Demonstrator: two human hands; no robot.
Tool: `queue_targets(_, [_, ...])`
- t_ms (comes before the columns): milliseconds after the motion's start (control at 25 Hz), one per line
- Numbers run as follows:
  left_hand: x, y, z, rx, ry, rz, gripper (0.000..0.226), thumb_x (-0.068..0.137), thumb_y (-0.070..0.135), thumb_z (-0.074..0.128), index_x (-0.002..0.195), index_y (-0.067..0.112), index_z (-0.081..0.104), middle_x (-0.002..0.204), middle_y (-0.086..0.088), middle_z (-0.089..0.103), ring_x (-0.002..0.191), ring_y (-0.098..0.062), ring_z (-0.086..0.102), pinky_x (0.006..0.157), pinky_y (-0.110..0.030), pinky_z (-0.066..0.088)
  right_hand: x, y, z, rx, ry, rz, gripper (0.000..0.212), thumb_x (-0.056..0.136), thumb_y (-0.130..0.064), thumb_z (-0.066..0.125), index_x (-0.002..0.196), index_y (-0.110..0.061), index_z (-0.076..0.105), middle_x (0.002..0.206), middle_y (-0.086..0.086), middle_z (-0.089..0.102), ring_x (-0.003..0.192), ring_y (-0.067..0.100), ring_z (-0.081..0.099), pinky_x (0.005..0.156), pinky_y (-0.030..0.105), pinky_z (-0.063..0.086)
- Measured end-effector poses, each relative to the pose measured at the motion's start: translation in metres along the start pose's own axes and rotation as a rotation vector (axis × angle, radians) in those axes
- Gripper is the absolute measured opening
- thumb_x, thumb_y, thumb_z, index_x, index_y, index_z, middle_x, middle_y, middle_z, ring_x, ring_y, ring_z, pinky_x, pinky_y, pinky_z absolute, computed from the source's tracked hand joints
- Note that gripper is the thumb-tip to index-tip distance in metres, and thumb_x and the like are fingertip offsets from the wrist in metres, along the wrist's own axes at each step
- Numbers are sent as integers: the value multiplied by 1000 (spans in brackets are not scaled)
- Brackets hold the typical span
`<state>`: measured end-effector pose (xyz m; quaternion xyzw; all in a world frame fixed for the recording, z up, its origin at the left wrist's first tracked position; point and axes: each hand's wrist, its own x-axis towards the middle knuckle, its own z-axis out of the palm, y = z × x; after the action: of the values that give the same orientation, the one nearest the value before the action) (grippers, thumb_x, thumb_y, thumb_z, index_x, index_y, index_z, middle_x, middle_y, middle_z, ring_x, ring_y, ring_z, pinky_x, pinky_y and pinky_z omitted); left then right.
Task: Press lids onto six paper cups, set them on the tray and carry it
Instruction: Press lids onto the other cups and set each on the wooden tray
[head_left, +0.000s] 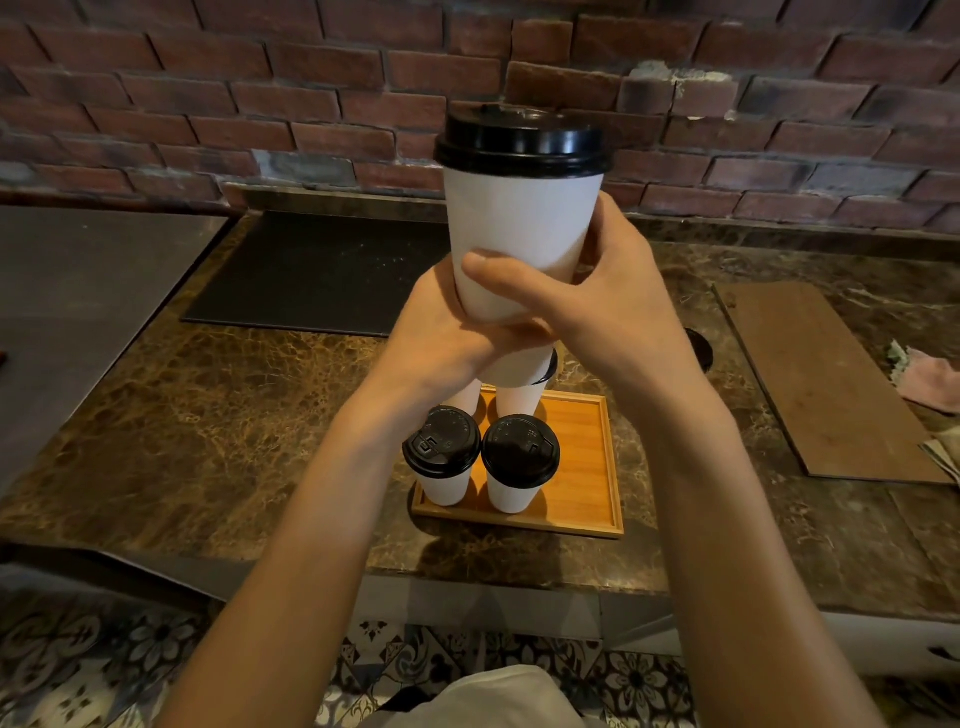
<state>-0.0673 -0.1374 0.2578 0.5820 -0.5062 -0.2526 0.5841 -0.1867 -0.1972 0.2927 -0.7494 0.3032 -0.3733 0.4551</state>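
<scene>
A: Hands?
B: Both grasping one white paper cup (519, 234), black lid (522, 143) seated on it. Right hand (597, 301) wraps the side, thumb across the front. Left hand (441, 332) curls round the base.
A: Where's the cup?
B: Upright, up in the air, over the far end of the wooden tray (587, 467). Not touching it.
A: Tray?
B: On the tabletop (208, 415), near the front edge. Near-left cup (442, 452) and near-right cup (520, 452), both lidded, just beside each other at the tray's near-left corner. Rear cups (519, 397) behind them, mostly hidden by the hands.
A: Else?
B: Black mat (322, 270) toward the back edge. Brown board (831, 384) toward the right edge, pink cloth (930, 384) beyond it.
</scene>
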Motion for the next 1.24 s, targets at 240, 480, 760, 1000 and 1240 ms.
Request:
queue_targets(240, [-1,-3,11,46,129,-55,37,83,8,68,112,22,49,93,17,55,80,17,58,61,1,44,-4,3,14,-87,78,44,80,71,-50,81,136,-20,45,122,-8,56,111,7,56,91,34,55])
queue_targets(480, [-2,-5,12,70,155,-120,40,85,13,67,122,15,51,112,0,61,106,-14,60,88,-29,53,-8,9,24,-167,168,61,84,68,-59,80,134,-19,46,124,-6,56,113,10,55,92,37,53])
queue_targets(760, [1,-4,8,112,116,-56,48,77,16,74,119,22,51,91,22,53,79,26,52,62,3,42,-5,4,16,-166,200,-8,86,63,-60,81,132,-21,50,122,-8,60,112,8,56,92,35,54])
queue_targets(1000, [1,0,-5,37,22,-23,52,70,12,81,105,33,49,97,19,59,87,20,57,63,0,45,1,0,0,-59,127,-30,77,65,-55,83,129,-24,54,114,-16,62,104,1,59,85,27,57])
queue_targets(1240, [-5,-2,-9,-98,-96,-44,63,62,25,81,118,29,53,106,16,66,101,0,62,75,-11,50,4,10,-15,111,-136,-30,51,71,-35,80,118,-28,61,103,-22,68,103,-2,62,79,16,52])
